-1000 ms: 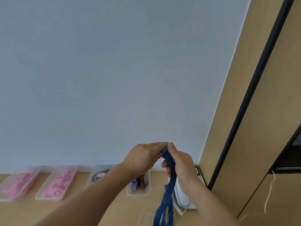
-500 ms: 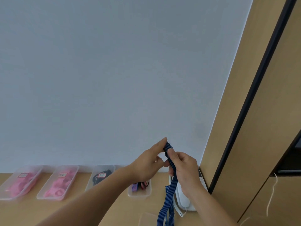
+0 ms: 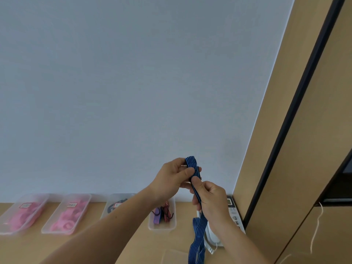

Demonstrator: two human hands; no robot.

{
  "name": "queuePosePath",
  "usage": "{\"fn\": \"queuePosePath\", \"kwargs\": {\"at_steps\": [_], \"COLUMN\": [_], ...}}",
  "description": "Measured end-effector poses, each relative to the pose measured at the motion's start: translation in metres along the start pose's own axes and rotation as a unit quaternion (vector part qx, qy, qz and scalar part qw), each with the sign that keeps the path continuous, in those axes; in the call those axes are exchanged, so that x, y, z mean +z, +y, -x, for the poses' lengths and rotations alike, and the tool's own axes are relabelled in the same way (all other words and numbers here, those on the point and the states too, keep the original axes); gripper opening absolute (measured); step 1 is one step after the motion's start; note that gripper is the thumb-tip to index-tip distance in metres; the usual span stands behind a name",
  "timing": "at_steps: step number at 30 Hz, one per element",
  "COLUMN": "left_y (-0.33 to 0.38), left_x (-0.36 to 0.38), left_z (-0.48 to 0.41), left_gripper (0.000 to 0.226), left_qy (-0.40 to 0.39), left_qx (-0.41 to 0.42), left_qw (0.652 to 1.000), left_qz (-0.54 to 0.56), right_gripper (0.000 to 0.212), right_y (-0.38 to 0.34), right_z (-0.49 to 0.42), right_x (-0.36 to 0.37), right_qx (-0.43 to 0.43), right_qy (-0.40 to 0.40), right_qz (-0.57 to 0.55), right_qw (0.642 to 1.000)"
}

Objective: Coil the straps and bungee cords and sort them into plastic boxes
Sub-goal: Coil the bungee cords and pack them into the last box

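Holding the blue striped strap [image 3: 198, 229] up in front of the wall w/ both hands. L hand [image 3: 171, 180] curls round the folded top end, thumb pressed on it. R hand [image 3: 211, 201] pinches the strap just below, thumb on the front. The rest hangs down out of view.

On the desk [image 3: 28, 246] by the wall are 4 clear plastic boxes in a row:
- 2 pink-coil boxes [image 3: 57, 233]
- 1 dark-item box [image 3: 112, 197]
- 1 striped-cord box [image 3: 162, 228], partly behind my L forearm

White phone [image 3: 234, 210] sits under my R wrist.
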State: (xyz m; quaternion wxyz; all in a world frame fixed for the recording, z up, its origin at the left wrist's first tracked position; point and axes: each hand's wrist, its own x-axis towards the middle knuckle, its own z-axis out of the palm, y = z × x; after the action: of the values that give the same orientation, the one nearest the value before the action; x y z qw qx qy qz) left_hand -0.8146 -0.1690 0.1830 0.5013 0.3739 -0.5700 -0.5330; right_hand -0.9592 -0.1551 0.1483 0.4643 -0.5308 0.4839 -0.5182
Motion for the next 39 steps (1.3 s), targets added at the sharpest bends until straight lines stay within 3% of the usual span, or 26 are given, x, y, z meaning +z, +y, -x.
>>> {"fn": "queuePosePath", "kwargs": {"at_steps": [4, 6, 12, 15, 18, 20, 21, 22, 23, 25, 26, 27, 29, 32, 37, 39], "left_y": [-0.001, -0.006, -0.021, -0.024, -0.033, -0.035, -0.036, -0.037, -0.037, -0.028, -0.024, -0.021, -0.017, -0.015, -0.014, -0.014], "left_x": [-0.01, -0.015, -0.016, -0.018, -0.022, -0.02, -0.018, -0.016, -0.014, -0.009, -0.008, -0.008, -0.008, -0.006, -0.012, -0.011], "left_z": [-0.002, -0.001, 0.004, 0.006, -0.001, -0.005, -0.007, -0.009, -0.01, -0.011, -0.013, -0.017, -0.02, -0.019, -0.023, -0.021], "left_gripper": [0.019, 0.02, 0.018, 0.028, 0.048, 0.053, 0.054, 0.053, 0.053, 0.053, 0.05, 0.044, 0.038, 0.039, 0.019, 0.017], "left_qy": [0.05, 0.063, 0.066, 0.031, 0.049, 0.053, 0.045, 0.048, 0.068, 0.097, 0.086, 0.064, -0.001, -0.05, -0.033, -0.019], "left_qx": [0.049, 0.087, 0.242, 0.33, 0.414, 0.433, 0.43, 0.41, 0.358, 0.134, 0.02, -0.06, -0.115, -0.093, -0.057, -0.013], "left_qw": [0.991, 0.971, 0.846, 0.78, 0.696, 0.67, 0.677, 0.711, 0.776, 0.932, 0.976, 0.991, 0.993, 0.994, 0.997, 0.995], "left_qz": [-0.112, -0.214, -0.471, -0.53, -0.584, -0.601, -0.596, -0.569, -0.515, -0.323, -0.202, -0.099, -0.031, -0.005, -0.029, -0.096], "right_gripper": [0.047, 0.046, 0.057, 0.066, 0.061, 0.053, 0.048, 0.045, 0.042, 0.039, 0.037, 0.035, 0.032, 0.038, 0.053, 0.052], "right_y": [0.001, -0.001, -0.011, -0.011, -0.009, -0.008, -0.008, -0.009, -0.01, -0.012, -0.012, -0.012, -0.009, -0.005, -0.001, 0.002], "right_z": [0.0, -0.001, -0.005, -0.006, -0.006, -0.007, -0.008, -0.008, -0.009, -0.01, -0.01, -0.009, -0.007, -0.005, -0.006, -0.005], "right_x": [0.0, 0.0, 0.001, -0.002, -0.002, -0.002, -0.002, -0.003, -0.005, -0.008, -0.008, -0.008, -0.006, -0.003, 0.001, 0.005], "right_qx": [0.029, 0.032, 0.022, 0.027, 0.032, 0.03, 0.027, 0.021, 0.012, -0.01, -0.018, -0.022, -0.02, -0.009, 0.016, 0.035], "right_qy": [-0.03, -0.039, -0.051, -0.05, -0.039, -0.025, -0.015, -0.006, 0.003, 0.017, 0.02, 0.019, 0.015, 0.015, 0.034, 0.037], "right_qz": [-0.007, -0.015, -0.026, -0.032, -0.033, -0.032, -0.035, -0.038, -0.038, -0.032, -0.031, -0.029, -0.022, -0.012, 0.017, 0.025], "right_qw": [0.999, 0.999, 0.998, 0.998, 0.998, 0.999, 0.999, 0.999, 0.999, 0.999, 0.999, 0.999, 0.999, 1.0, 0.999, 0.998]}}
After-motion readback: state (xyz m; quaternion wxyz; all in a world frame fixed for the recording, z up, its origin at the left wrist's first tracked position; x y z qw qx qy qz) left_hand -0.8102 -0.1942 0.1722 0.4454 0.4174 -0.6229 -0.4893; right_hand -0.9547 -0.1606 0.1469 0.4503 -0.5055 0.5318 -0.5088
